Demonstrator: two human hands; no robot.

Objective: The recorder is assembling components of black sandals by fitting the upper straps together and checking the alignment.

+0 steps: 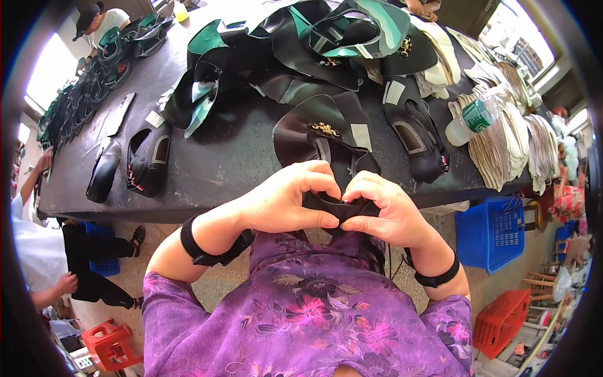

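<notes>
Close to my body, at the table's near edge, I hold a black shoe upper (290,139) with both hands. Its wide front part lies on the table and carries a gold metal ornament and a pale label. My left hand (286,200) pinches the narrow rear edge between thumb and fingers. Opposite it, my right hand (391,212) pinches the same edge, thumb tips almost meeting. The held edge is folded and partly hidden by my fingers. To the left stand two black shoes (159,149); another black shoe (422,135) lies to the right.
Green-lined black uppers (251,63) are heaped across the dark table (239,151). At right are stacks of beige pieces (493,157) and a plastic bottle (476,118). A blue crate (490,239) and a red crate (500,322) stand on the floor. Co-workers are at left.
</notes>
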